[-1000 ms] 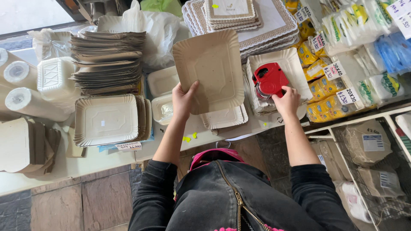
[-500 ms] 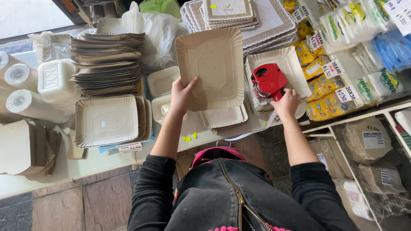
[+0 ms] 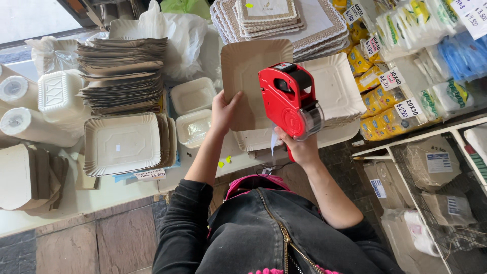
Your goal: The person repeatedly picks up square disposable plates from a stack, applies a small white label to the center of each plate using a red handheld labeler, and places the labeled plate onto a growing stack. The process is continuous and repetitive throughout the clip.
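My left hand (image 3: 223, 111) grips the lower left edge of a brown cardboard tray (image 3: 248, 71) and holds it tilted up over the counter. My right hand (image 3: 299, 148) holds a red price-label gun (image 3: 286, 99) by its handle, raised in front of the tray's right side. A strip of white label paper hangs below the gun. Under the tray lies a stack of white scalloped trays (image 3: 335, 91).
On the left stand a pile of white scalloped trays (image 3: 122, 144), a stack of brown paper sheets (image 3: 122, 71), foam boxes (image 3: 58, 94) and paper rolls (image 3: 20, 124). Clear plastic containers (image 3: 193, 96) lie behind my left hand. Packaged goods with price tags (image 3: 401, 86) fill the right.
My right hand lifted the red label gun off the white trays and brought it up in front of the brown tray. My left hand kept hold of the tray.
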